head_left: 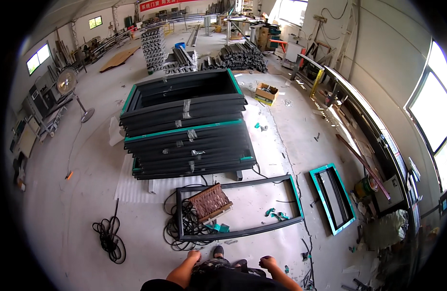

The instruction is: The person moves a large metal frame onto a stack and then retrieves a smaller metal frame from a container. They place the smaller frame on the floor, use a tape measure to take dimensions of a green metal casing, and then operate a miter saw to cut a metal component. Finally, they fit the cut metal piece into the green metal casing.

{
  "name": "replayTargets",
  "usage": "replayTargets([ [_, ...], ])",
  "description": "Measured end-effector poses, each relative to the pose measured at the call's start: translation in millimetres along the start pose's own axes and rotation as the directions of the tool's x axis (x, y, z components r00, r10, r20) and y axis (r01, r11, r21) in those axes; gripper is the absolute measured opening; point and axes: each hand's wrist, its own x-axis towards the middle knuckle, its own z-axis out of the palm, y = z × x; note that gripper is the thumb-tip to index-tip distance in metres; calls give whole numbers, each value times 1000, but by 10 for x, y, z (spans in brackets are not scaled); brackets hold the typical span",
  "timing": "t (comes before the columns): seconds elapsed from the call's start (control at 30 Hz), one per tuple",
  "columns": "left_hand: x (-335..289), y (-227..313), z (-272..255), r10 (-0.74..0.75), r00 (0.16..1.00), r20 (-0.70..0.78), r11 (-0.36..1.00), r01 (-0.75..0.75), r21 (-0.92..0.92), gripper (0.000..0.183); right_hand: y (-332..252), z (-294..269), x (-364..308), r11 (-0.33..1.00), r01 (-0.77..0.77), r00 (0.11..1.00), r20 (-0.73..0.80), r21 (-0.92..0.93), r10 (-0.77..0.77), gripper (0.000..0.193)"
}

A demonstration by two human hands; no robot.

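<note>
My left hand and my right hand hang low on either side of my legs, fingers curled in, with nothing visible in them. Just ahead on the floor lies a dark rectangular frame with a green right end, nearest to both hands. Across its left part rests a brown woven or slatted piece, tilted. Loops of black cord or rubber strip spread under and around the frame's left end. Scraps of green film lie by its front bar. Behind stands a tall stack of black frames, some with green edges.
A smaller green-faced frame lies to the right, near a cluttered wall bench. Coiled black cord is on the left floor. Farther off are a standing fan, an open cardboard box and piled metal profiles.
</note>
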Motion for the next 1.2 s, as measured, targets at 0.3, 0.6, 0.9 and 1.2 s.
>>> replayTargets([
  [0.3,420,133,-188,34,999,39,999,-34,10,20,-391,204,157,919,144,976,-102,-366,-194,28],
  [0.6,157,609,63,-89,996,-24,996,89,9,25,-337,-307,754,926,40,966,-223,-375,-132,33],
  [0.9,-500,1153,1207,-144,957,250,782,-45,621,36,-342,-1211,1627,979,87,980,-160,-184,-117,30],
  [1.2,-1478,1494,1982,254,955,152,601,-279,750,31,337,-2483,2157,719,-12,994,68,-694,82,25],
])
